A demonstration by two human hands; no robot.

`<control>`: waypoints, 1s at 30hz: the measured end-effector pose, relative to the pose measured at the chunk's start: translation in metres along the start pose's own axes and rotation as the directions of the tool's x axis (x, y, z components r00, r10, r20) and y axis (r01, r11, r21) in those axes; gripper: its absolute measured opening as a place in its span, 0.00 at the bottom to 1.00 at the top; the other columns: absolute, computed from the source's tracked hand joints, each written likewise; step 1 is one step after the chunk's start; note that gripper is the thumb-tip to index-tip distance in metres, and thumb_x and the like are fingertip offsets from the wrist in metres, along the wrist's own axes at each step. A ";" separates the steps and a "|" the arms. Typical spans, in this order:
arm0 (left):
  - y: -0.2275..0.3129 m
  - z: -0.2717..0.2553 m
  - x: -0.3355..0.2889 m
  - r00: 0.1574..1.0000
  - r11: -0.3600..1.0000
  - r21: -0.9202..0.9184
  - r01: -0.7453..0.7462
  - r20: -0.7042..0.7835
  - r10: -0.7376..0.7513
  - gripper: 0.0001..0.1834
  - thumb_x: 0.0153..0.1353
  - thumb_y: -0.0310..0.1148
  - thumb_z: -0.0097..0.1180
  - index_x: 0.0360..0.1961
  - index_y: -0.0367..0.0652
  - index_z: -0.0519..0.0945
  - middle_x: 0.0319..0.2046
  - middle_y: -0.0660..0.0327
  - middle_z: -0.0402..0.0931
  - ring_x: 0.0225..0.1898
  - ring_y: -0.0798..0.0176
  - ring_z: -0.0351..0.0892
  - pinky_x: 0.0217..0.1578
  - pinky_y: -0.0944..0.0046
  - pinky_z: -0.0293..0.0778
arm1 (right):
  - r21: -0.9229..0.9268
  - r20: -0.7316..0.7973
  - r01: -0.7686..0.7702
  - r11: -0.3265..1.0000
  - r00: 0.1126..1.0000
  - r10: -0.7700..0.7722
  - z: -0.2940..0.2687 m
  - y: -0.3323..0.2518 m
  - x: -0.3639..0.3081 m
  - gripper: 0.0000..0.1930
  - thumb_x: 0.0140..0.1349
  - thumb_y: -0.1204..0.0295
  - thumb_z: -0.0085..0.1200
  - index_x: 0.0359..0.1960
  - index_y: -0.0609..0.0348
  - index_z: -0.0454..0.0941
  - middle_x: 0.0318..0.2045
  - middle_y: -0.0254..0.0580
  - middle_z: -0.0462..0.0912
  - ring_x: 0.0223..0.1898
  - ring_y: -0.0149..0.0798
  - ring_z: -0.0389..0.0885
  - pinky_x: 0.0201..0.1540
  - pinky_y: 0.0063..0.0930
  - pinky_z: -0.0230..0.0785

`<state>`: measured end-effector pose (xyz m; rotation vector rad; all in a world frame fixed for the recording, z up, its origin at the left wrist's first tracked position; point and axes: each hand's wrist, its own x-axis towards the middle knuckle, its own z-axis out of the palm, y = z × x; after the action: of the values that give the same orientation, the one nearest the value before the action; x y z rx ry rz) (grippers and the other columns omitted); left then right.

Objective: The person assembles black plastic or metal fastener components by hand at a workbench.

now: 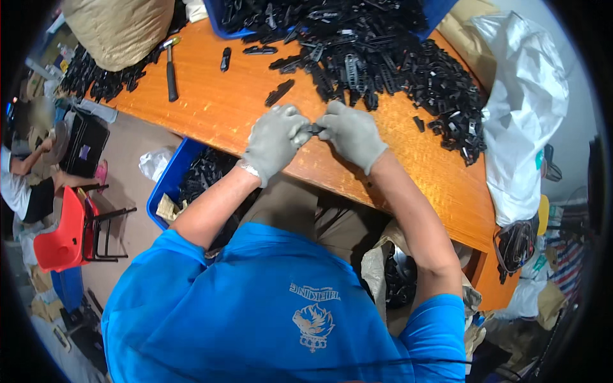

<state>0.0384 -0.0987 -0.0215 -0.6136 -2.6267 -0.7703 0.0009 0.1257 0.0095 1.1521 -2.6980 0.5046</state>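
Both my hands wear grey work gloves and meet over the near part of the wooden table [217, 127]. Between them is a small black plastic part [314, 129], mostly hidden by the gloves. My left hand [276, 137] pinches its left end, and my right hand [352, 133] grips the right end with curled fingers. Just beyond my left hand lies a single black plastic piece [279, 93]. A large pile of similar black parts [357, 70] spreads over the table beyond my right hand.
A blue bin [220, 25] of black parts stands at the back; another blue bin [156, 198] sits below on the left. A hammer [171, 71] lies near a tan sack [118, 32]. White sacking [527, 115] flanks the right edge. Another person [25, 182] sits left near a red chair [64, 230].
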 end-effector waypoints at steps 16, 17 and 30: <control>-0.052 -0.079 -0.007 0.957 0.956 0.047 0.288 -0.022 -0.288 0.16 0.72 0.40 0.62 0.54 0.43 0.88 0.51 0.48 0.86 0.56 0.45 0.85 0.60 0.48 0.79 | -0.292 -0.302 -0.708 0.643 0.706 0.641 -0.060 0.102 -0.106 0.15 0.70 0.66 0.68 0.57 0.44 0.88 0.53 0.46 0.85 0.52 0.54 0.89 0.54 0.48 0.82; -0.051 -0.065 0.005 0.950 0.945 0.096 0.312 -0.019 -0.312 0.16 0.73 0.41 0.62 0.53 0.44 0.89 0.52 0.48 0.86 0.57 0.44 0.84 0.61 0.47 0.78 | -0.326 -0.275 -0.717 0.617 0.696 0.663 -0.057 0.106 -0.105 0.15 0.70 0.66 0.68 0.57 0.44 0.88 0.52 0.46 0.85 0.51 0.54 0.89 0.53 0.49 0.82; -0.018 -0.022 0.020 0.940 0.934 0.109 0.340 -0.072 -0.333 0.07 0.66 0.36 0.67 0.34 0.47 0.84 0.41 0.55 0.86 0.46 0.44 0.84 0.49 0.44 0.81 | -0.310 -0.233 -0.508 0.804 0.860 0.454 -0.043 0.090 -0.116 0.12 0.68 0.72 0.65 0.51 0.49 0.84 0.48 0.46 0.85 0.51 0.54 0.86 0.52 0.50 0.81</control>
<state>0.0169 -0.1187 -0.0027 -0.1053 -2.7387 -0.7025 0.0168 0.2772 -0.0044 0.3071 -2.7755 0.1239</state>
